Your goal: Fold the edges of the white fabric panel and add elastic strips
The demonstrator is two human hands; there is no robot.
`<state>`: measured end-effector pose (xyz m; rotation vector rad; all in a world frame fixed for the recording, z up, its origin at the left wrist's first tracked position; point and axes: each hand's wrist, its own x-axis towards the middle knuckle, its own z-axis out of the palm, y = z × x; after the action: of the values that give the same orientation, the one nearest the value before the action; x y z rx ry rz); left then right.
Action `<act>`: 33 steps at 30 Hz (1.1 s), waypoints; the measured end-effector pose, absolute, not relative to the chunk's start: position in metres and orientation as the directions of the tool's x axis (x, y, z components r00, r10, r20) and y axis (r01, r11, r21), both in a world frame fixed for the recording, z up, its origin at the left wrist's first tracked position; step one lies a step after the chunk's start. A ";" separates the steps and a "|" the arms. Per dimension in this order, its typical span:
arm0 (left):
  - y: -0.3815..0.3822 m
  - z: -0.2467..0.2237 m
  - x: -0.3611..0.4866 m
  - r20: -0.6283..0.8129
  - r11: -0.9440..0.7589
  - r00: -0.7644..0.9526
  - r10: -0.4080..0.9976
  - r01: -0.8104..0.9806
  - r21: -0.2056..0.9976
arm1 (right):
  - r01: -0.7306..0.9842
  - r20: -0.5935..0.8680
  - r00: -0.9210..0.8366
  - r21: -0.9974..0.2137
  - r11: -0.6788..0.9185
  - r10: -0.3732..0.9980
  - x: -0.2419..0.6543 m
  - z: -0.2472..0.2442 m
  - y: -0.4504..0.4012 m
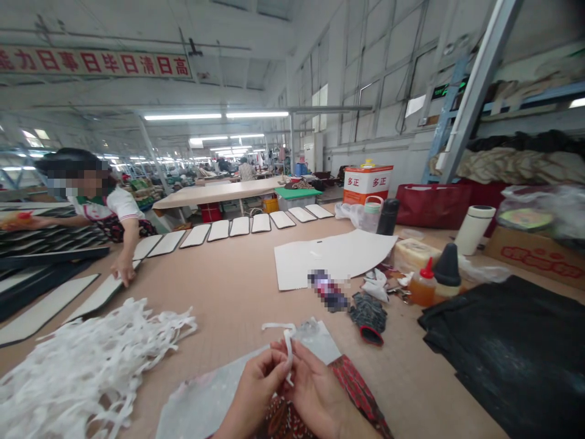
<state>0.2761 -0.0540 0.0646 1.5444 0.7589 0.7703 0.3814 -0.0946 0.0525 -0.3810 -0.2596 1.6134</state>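
Note:
A thin white strip [288, 349] stands between my two hands at the near edge of the table. My left hand [256, 381] is closed, pinching the strip between thumb and fingers. Close against it, my right hand [315, 381] curls round the strip's other side with its fingertips on it. Another white strip [274, 326] lies just beyond my fingers. Beneath them is a greyish-white sheet [201, 390] on the tabletop. To the left spreads a big tangled heap of white strips [82, 366].
A co-worker's hand [123, 268] touches one of several white, dark-edged panels [219, 230] at the left. A white sheet [333, 256], a dark grey glove [369, 314], a red-tipped bottle [423, 285] and black sheets [512, 347] lie ahead and right.

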 end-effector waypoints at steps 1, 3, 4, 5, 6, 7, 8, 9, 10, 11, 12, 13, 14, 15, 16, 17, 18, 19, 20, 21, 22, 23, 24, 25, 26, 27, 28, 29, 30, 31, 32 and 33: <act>-0.053 0.065 0.270 0.042 -0.107 0.579 0.814 0.078 0.991 | -0.913 -0.068 -0.067 -0.398 -0.089 0.995 0.384 0.054 -0.094; -0.051 0.066 0.255 -0.012 -0.105 0.586 0.810 0.166 0.981 | -0.915 -0.062 -0.050 -0.396 -0.071 0.997 0.390 0.057 -0.091; -0.049 0.067 0.247 -0.051 -0.088 0.582 0.812 0.209 0.974 | -0.918 -0.070 -0.027 -0.393 -0.052 0.997 0.395 0.058 -0.088; -0.047 0.066 0.238 -0.092 -0.062 0.570 0.817 0.245 0.968 | -0.920 -0.078 0.000 -0.392 -0.030 0.997 0.399 0.059 -0.085; -0.044 0.066 0.228 -0.128 -0.032 0.551 0.825 0.271 0.962 | -0.917 -0.083 0.026 -0.399 -0.009 0.996 0.405 0.059 -0.081; -0.039 0.064 0.217 -0.154 -0.004 0.526 0.836 0.287 0.958 | -0.909 -0.083 0.051 -0.417 0.012 0.995 0.410 0.058 -0.077; -0.034 0.062 0.206 -0.172 0.021 0.496 0.851 0.295 0.955 | -0.894 -0.079 0.076 -0.446 0.033 0.994 0.417 0.055 -0.073; -0.028 0.060 0.193 -0.183 0.043 0.457 0.870 0.301 0.953 | -0.870 -0.080 0.102 -0.490 0.050 0.991 0.424 0.052 -0.069; -0.021 0.056 0.180 -0.187 0.057 0.417 0.889 0.306 0.950 | -0.831 -0.084 0.130 -0.553 0.062 0.988 0.431 0.046 -0.066; -0.014 0.052 0.166 -0.188 0.064 0.376 0.908 0.317 0.946 | -0.769 -0.089 0.166 -0.635 0.072 0.982 0.438 0.039 -0.063; -0.008 0.047 0.152 -0.183 0.065 0.335 0.924 0.332 0.941 | -0.682 -0.099 0.202 -0.728 0.067 0.974 0.445 0.031 -0.060; -0.002 0.042 0.138 -0.176 0.064 0.293 0.940 0.353 0.933 | -0.558 -0.102 0.236 -0.829 0.048 0.966 0.452 0.022 -0.057; 0.003 0.036 0.125 -0.172 0.064 0.259 0.951 0.379 0.923 | -0.393 -0.108 0.271 -0.919 0.008 0.957 0.458 0.011 -0.053; 0.007 0.030 0.113 -0.173 0.066 0.233 0.957 0.408 0.911 | -0.199 -0.103 0.274 -0.979 -0.048 0.956 0.463 0.001 -0.049; 0.010 0.024 0.103 -0.176 0.065 0.213 0.961 0.443 0.894 | 0.011 -0.064 0.228 -0.998 -0.068 0.972 0.467 -0.010 -0.045; 0.012 0.018 0.094 -0.177 0.064 0.193 0.965 0.480 0.875 | 0.184 -0.031 0.203 -0.980 -0.069 0.979 0.470 -0.019 -0.041; 0.013 0.012 0.088 -0.173 0.060 0.173 0.970 0.515 0.855 | 0.324 0.009 0.164 -0.945 -0.045 0.986 0.470 -0.028 -0.037; 0.013 0.006 0.083 -0.162 0.055 0.151 0.975 0.545 0.837 | 0.429 0.045 0.127 -0.903 -0.014 0.991 0.470 -0.035 -0.033; 0.014 0.001 0.081 -0.144 0.049 0.123 0.982 0.568 0.822 | 0.503 0.074 0.098 -0.864 0.015 0.992 0.469 -0.040 -0.030; 0.014 -0.003 0.079 -0.119 0.045 0.088 0.989 0.585 0.810 | 0.558 0.095 0.069 -0.829 0.041 0.993 0.467 -0.045 -0.028; 0.015 -0.007 0.079 -0.092 0.041 0.056 0.994 0.597 0.801 | 0.602 0.106 0.046 -0.796 0.057 0.993 0.465 -0.048 -0.025; 0.017 -0.011 0.079 -0.066 0.035 0.029 0.997 0.608 0.793 | 0.638 0.110 0.029 -0.767 0.066 0.994 0.464 -0.050 -0.023; 0.019 -0.013 0.080 -0.040 0.027 0.007 0.999 0.620 0.784 | 0.667 0.111 0.016 -0.742 0.072 0.994 0.463 -0.052 -0.020; 0.021 -0.015 0.080 -0.015 0.019 -0.012 1.000 0.633 0.774 | 0.690 0.111 0.007 -0.720 0.075 0.994 0.463 -0.053 -0.018; 0.023 -0.016 0.079 0.006 0.011 -0.024 1.000 0.642 0.767 | 0.707 0.110 0.003 -0.703 0.076 0.994 0.464 -0.054 -0.015; 0.025 -0.017 0.079 0.024 0.002 -0.031 0.999 0.651 0.759 | 0.720 0.111 0.004 -0.690 0.075 0.994 0.464 -0.055 -0.013; 0.025 -0.017 0.078 0.039 -0.007 -0.033 0.999 0.662 0.749 | 0.728 0.114 0.004 -0.681 0.075 0.993 0.465 -0.055 -0.012; 0.024 -0.017 0.077 0.049 -0.017 -0.029 0.998 0.676 0.737 | 0.734 0.119 0.005 -0.675 0.077 0.993 0.466 -0.054 -0.012; 0.021 -0.017 0.075 0.059 -0.031 -0.017 0.998 0.689 0.724 | 0.738 0.124 0.010 -0.671 0.077 0.992 0.466 -0.052 -0.013; 0.019 -0.017 0.074 0.068 -0.042 -0.009 0.998 0.706 0.707 | 0.741 0.130 0.017 -0.668 0.075 0.991 0.466 -0.049 -0.015; 0.016 -0.017 0.074 0.073 -0.063 0.017 0.997 0.719 0.692 | 0.742 0.131 0.020 -0.667 0.073 0.991 0.465 -0.045 -0.018; 0.016 -0.017 0.075 0.098 -0.084 0.023 0.995 0.722 0.687 | 0.744 0.134 0.044 -0.665 0.058 0.990 0.464 -0.040 -0.021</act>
<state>0.0754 0.0165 -0.0169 1.8558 1.7442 0.8014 0.4639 -0.0209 -0.0400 -1.7385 -1.7526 0.5375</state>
